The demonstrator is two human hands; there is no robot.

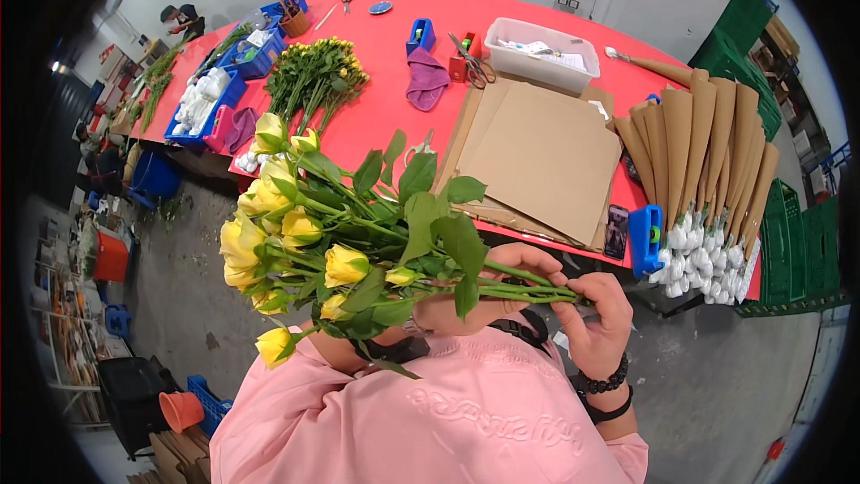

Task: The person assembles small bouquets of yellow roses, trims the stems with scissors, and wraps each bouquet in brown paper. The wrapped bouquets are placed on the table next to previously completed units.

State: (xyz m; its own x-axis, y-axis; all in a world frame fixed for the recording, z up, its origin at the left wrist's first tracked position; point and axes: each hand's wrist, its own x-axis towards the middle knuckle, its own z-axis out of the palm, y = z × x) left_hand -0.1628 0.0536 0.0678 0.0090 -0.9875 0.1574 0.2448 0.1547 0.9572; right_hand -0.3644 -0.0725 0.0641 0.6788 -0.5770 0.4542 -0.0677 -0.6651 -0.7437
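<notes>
A bunch of yellow roses [344, 265] with green leaves lies sideways in front of my chest, blooms to the left and stem ends to the right. My left hand [527, 259] is wrapped round the stems from below, partly covered by leaves. At the cut ends, my right hand [602, 321] pinches the stems between thumb and fingers. Just beyond the stems, a stack of brown paper sheets [537, 157] rests on the red-covered table [385, 99]. Silver scissors [419, 145] are partly hidden behind the leaves.
Brown paper cones [678, 143] with white-wrapped ends stand at the right, beside a blue tape dispenser [645, 242] and phone [616, 231]. More yellow flowers [318, 72], a purple cloth [426, 79], a white bin [543, 54] and blue trays [208, 108] occupy the table. Green crates [786, 251] stand right.
</notes>
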